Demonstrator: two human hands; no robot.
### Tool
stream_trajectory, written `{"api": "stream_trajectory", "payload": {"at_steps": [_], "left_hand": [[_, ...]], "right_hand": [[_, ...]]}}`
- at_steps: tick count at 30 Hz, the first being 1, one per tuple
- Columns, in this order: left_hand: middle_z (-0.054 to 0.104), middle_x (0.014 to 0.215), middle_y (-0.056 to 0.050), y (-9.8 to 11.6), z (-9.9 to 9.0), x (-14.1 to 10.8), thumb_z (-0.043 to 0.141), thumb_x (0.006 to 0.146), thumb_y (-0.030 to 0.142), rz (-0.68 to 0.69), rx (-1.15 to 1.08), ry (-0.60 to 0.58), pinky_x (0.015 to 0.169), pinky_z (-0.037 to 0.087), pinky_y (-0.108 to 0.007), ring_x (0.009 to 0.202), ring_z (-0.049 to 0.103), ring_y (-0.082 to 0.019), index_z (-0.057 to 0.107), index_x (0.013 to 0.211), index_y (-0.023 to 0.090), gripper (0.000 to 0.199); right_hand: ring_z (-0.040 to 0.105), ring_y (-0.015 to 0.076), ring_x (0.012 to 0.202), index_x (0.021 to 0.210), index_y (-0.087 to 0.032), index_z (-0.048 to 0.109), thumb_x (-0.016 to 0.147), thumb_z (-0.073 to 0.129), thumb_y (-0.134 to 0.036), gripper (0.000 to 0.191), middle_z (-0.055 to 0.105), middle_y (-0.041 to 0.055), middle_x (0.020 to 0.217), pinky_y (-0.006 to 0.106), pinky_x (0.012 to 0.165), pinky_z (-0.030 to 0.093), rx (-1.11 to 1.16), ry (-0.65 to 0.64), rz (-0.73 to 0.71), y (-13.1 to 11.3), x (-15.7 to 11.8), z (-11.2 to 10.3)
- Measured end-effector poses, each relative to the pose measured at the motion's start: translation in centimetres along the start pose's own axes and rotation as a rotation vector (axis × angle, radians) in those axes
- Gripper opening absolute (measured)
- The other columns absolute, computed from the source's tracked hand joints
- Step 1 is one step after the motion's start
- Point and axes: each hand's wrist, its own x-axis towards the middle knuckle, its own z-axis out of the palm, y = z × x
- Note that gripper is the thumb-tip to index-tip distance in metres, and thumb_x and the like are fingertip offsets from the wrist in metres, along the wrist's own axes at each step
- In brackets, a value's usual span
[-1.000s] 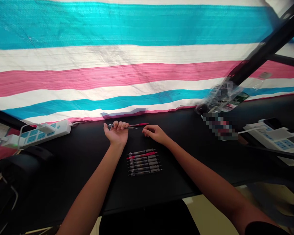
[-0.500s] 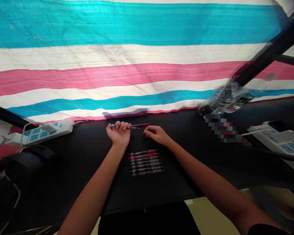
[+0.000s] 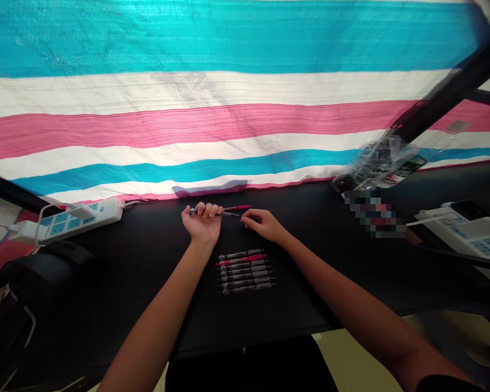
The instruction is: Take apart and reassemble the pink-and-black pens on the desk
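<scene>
My left hand (image 3: 204,220) is turned palm up, its fingers curled around a grey-tipped pen (image 3: 230,214) that points right. A red pen (image 3: 239,207) sticks out just behind those fingers; whether they also grip it I cannot tell. Close to the grey tip but apart from it, my right hand (image 3: 263,224) has its fingers bent in and thumb near them, with nothing visible between. Below both hands lies a row of several pens, mostly clear with grey grips (image 3: 245,276), side by side, with one red pen (image 3: 240,260) among them.
The black table (image 3: 139,283) backs onto a striped sheet (image 3: 228,125). A white power strip (image 3: 75,220) stands at left, another (image 3: 469,234) at right. A clear plastic bag with bottles (image 3: 381,163) is at back right, behind a blurred patch. Dark metal bars (image 3: 445,92) frame the right side.
My left hand has shifted slightly to the right, bringing the grey pen tip nearer to my right fingertips. The view has moved a little; the row of pens looks the same.
</scene>
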Motion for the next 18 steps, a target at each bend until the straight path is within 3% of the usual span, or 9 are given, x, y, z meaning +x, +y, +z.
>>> {"api": "stream_trajectory", "payload": {"at_steps": [4, 10, 14, 18], "left_hand": [[0.021, 0.054, 0.003, -0.2, -0.1, 0.0, 0.025, 0.094, 0.072, 0.012, 0.022, -0.021, 0.063, 0.046, -0.036, 0.049, 0.033, -0.013, 0.024, 0.058, 0.022, 0.062], [0.024, 0.053, 0.003, -0.3, 0.2, -0.4, 0.022, 0.098, 0.066, -0.031, 0.03, -0.026, 0.067, 0.048, -0.037, 0.049, 0.036, -0.014, 0.027, 0.059, 0.023, 0.059], [0.041, 0.056, -0.001, -0.9, 0.8, -0.8, 0.028, 0.093, 0.078, -0.035, 0.107, -0.082, 0.075, 0.052, -0.039, 0.063, 0.055, -0.018, 0.034, 0.062, 0.022, 0.064], [0.068, 0.083, -0.009, -1.3, 0.2, 0.3, 0.035, 0.098, 0.068, -0.075, 0.363, -0.123, 0.083, 0.052, -0.038, 0.093, 0.068, -0.024, 0.048, 0.069, 0.02, 0.057]], "right_hand": [[0.06, 0.0172, 0.064, 0.087, -0.019, 0.069, 0.09, 0.061, -0.048, 0.03, 0.066, 0.0022, 0.071, 0.031, 0.065, 0.049, -0.004, 0.014, -0.006, 0.0, -0.1, 0.1], [0.061, 0.018, 0.068, 0.099, -0.018, 0.07, 0.09, 0.063, -0.045, 0.029, 0.067, 0.0035, 0.077, 0.032, 0.067, 0.049, 0.025, 0.112, -0.051, -0.8, -0.5, 0.6], [0.064, 0.0196, 0.079, 0.117, -0.02, 0.07, 0.086, 0.07, -0.043, 0.039, 0.07, 0.0063, 0.093, 0.033, 0.072, 0.052, 0.051, 0.154, -0.117, -1.5, -0.6, 1.4], [0.067, 0.0228, 0.086, 0.105, -0.021, 0.074, 0.087, 0.068, -0.042, 0.028, 0.074, 0.0084, 0.1, 0.036, 0.077, 0.054, 0.03, 0.217, -0.112, -1.2, -0.4, 1.4]]}}
